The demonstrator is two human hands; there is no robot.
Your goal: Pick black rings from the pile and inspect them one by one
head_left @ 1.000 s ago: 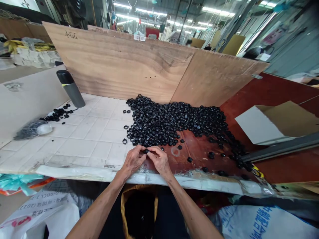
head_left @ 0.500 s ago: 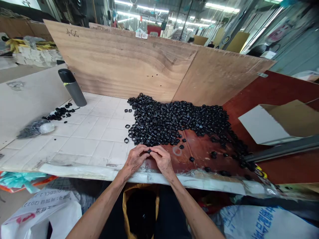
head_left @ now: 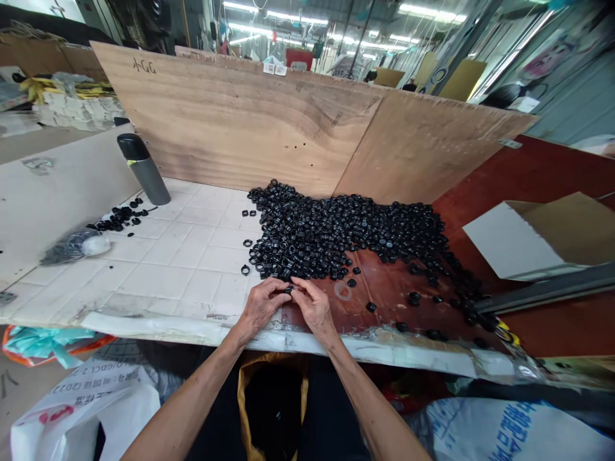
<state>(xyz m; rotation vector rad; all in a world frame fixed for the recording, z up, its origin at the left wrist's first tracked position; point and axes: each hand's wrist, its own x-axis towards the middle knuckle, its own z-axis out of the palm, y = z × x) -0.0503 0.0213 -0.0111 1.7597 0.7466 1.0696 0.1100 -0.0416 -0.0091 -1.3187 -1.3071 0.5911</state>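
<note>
A small black ring-like part (head_left: 289,290) is pinched between the fingertips of both my hands, just over the table's front. My left hand (head_left: 262,303) grips it from the left, thumb and fingers closed. From the other side my right hand (head_left: 313,305) holds the same part with bent fingers, which partly cover it. Right behind my fingertips spreads a large heap of black ring-like parts (head_left: 307,237). A few single ones lie at its left edge and on the reddish-brown surface to the right.
A dark grey bottle (head_left: 145,171) stands at the back left, near scattered black pieces and a plastic bag (head_left: 72,247). Wooden boards (head_left: 240,115) wall the back. An open cardboard box (head_left: 514,240) is at right. Below the edge, a yellow-rimmed bag (head_left: 243,410) sits between my legs.
My fingers have shifted slightly around the black part, and more of it shows now. The right fingertips are a little higher. The whole view has moved slightly.
</note>
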